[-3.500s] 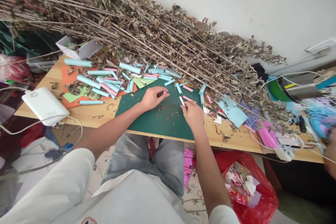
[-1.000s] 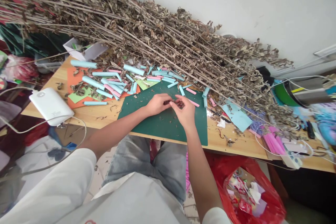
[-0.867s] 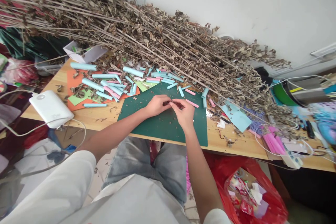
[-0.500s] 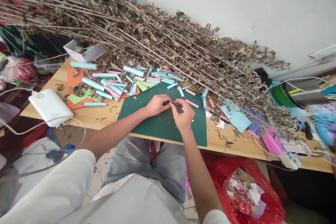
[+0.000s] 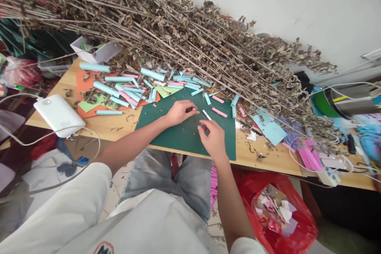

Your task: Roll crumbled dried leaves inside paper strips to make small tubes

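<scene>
A cluttered home craft workshop: a wooden counter [image 5: 119, 125] carries a dark green cutting mat [image 5: 184, 135], rolled blue and pink paper tubes [image 5: 131, 91] and heaped dried leafy stalks [image 5: 166, 35].

Wooden table [image 5: 119, 125], littered all over. Green cutting mat [image 5: 178, 135] at the near edge; left of the mat, orange sheet [image 5: 81, 83] under blue and pink paper rolls [image 5: 127, 93]; further left, white power bank [image 5: 58, 115]. Behind the mat, dried leafy stalks [image 5: 178, 43]; right of it, light-blue paper [image 5: 269, 129].
</scene>
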The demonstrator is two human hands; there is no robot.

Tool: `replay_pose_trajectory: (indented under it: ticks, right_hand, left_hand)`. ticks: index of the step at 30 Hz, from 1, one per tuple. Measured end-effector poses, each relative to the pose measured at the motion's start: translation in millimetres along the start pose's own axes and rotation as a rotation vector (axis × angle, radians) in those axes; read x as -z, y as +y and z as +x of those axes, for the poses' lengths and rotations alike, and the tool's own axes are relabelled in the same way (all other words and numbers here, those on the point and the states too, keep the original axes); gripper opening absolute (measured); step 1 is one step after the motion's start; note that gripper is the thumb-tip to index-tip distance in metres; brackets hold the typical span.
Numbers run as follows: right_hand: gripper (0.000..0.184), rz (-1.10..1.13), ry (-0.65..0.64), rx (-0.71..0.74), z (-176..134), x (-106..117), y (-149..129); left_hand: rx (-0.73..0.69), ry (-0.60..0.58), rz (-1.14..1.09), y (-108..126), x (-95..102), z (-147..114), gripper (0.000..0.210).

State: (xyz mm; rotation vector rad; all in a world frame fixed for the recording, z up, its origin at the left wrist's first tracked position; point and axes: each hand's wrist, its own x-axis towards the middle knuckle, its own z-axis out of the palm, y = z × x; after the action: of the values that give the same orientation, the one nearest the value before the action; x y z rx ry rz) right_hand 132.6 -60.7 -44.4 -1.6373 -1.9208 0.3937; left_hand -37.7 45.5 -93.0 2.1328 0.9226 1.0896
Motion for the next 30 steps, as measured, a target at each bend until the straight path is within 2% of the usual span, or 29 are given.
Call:
replay_pose_trajectory:
  ticks: [3, 7, 10, 15, 17, 23, 30]
  right_hand:
    - [0.024, -0.158, -0.109, 0.007, -21.8, -3.6, 1.5]
    - [0.018, -0.270, -0.127, 0.027, -28.5, -16.1, 1.7]
    - [0.021, -0.237, -0.082, 0.035, -24.2, -19.5, 5.7]
    - [0.020, -0.110, 0.088, -0.090, -20.2, -10.5, 22.7]
    - [0.018, -0.099, 0.086, -0.100, -19.3, -9.1, 28.0]
    - [0.020, -0.177, -0.032, -0.016, -15.1, -16.4, 27.0]
    - [0.022, -0.089, 0.060, -0.042, 6.9, -15.8, 23.8]
  left_hand:
    - [0.002, 0.044, 0.006, 0.7, 0.3, 0.9, 0.028]
    - [0.019, 0.131, 0.022, 1.3, 3.0, 2.1, 0.029]
    - [0.049, 0.179, 0.006, 1.4, 6.2, 2.7, 0.031]
    - [0.059, 0.225, -0.015, 0.9, 7.4, 3.3, 0.030]
    - [0.053, 0.213, -0.017, 0.9, 6.6, 3.4, 0.030]
    - [0.072, 0.228, 0.003, -0.4, 6.2, 4.0, 0.029]
    - [0.083, 0.245, 0.007, -1.5, 7.0, 4.7, 0.028]
